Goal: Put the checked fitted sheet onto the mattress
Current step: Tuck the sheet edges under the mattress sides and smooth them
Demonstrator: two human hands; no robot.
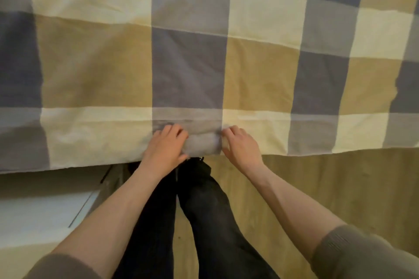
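open wooden floor [328,188] right of legs [204,210], white panel [40,215] left

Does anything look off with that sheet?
Slightly. The sheet bunches into a small lump between the left hand and right hand at its lower edge; creases run slantwise across the top.

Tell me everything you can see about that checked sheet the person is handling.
The checked fitted sheet is a woven-looking cloth in large squares of cream, tan, grey and slate blue. It lies spread over the bed, mostly smooth with shallow creases, and drapes down the near side, its lower edge hanging above the wooden floor. The left hand and right hand both press at that edge, on either side of a bunched grey square. Whether the fingers grip the cloth is unclear. The mattress itself is hidden.
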